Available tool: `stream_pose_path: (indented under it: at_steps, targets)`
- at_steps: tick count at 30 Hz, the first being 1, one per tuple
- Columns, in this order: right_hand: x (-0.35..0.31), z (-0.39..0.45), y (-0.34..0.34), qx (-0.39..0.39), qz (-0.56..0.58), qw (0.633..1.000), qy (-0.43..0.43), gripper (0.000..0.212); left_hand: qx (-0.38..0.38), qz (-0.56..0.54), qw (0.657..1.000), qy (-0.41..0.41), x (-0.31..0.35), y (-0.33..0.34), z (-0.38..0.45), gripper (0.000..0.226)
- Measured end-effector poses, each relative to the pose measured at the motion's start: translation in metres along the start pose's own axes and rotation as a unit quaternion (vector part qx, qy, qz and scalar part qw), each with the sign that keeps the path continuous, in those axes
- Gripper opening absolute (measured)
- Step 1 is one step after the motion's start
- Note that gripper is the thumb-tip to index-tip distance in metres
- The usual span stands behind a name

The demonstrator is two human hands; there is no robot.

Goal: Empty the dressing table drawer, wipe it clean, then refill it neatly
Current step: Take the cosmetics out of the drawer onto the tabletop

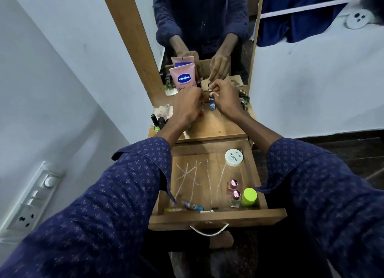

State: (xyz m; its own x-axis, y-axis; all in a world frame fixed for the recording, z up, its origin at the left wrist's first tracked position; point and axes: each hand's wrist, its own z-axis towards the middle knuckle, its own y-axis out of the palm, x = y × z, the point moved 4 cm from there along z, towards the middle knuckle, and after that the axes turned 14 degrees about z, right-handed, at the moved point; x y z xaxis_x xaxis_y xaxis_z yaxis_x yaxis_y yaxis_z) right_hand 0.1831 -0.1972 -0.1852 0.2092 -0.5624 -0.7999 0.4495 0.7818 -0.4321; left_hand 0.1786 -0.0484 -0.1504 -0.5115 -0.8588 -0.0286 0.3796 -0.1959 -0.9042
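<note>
Right hand [225,97] is raised over the desk top [216,126], fingers curled, a small blue-and-white tube [212,103] pinched upright by its dark cap between thumb and fingertips. Left hand [187,106] is closed into a fist just beside it, knuckles up; something small and reddish shows under it, cannot be told what, nor whether it is gripped. Both forearms are stretched forward, sleeves of dark blue patterned cloth pushed back from the wrists.

A pink Vaseline tube [184,78], soft plastic, stands on its cap against the mirror [207,32]. Nail polish bottles [157,120] with black caps are grouped at the desk's left edge.

The wooden drawer [218,216] is pulled open below, metal bar handle at its front, pale scratch-like streaks on its floor. Still inside: a round white-lidded nail polish jar [234,157] at back right, two small clear bottles [233,191] with shiny pink caps, a lime-green capped container [249,196] at front right, thin tubes [190,207] lying along the front wall.
</note>
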Motion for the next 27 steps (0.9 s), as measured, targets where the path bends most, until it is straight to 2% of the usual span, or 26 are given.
stream_pose_path:
  at_steps: [8,14,18,21,23,25,27]
  targets:
    - [0.008,0.006,0.006,0.001,0.021,1.000,0.005,0.019,0.010,0.016,1.000,-0.010,-0.001,0.003,0.003,0.013]
    - [0.003,-0.004,-0.002,0.008,-0.011,1.000,-0.008,0.024,0.018,0.003,1.000,0.003,0.004,-0.001,-0.001,0.008]
    - [-0.014,-0.020,-0.008,0.028,-0.036,0.998,-0.038,0.029,0.013,0.003,0.999,0.046,0.007,-0.008,-0.010,0.011]
    - [-0.036,-0.045,-0.010,0.027,-0.035,0.996,-0.072,0.024,0.019,-0.013,0.996,0.081,0.008,-0.012,-0.030,0.015]
    - [-0.048,-0.069,-0.010,0.020,-0.031,0.996,-0.082,0.022,0.025,-0.033,0.996,0.076,0.003,-0.009,-0.053,0.015]
    - [-0.054,-0.097,-0.010,0.016,-0.036,0.995,-0.086,0.021,0.001,-0.067,0.996,0.058,-0.006,0.002,-0.082,0.011]
    - [-0.054,-0.125,-0.005,-0.007,-0.033,0.995,-0.090,0.018,-0.054,-0.103,0.992,0.053,-0.016,0.018,-0.113,0.008]
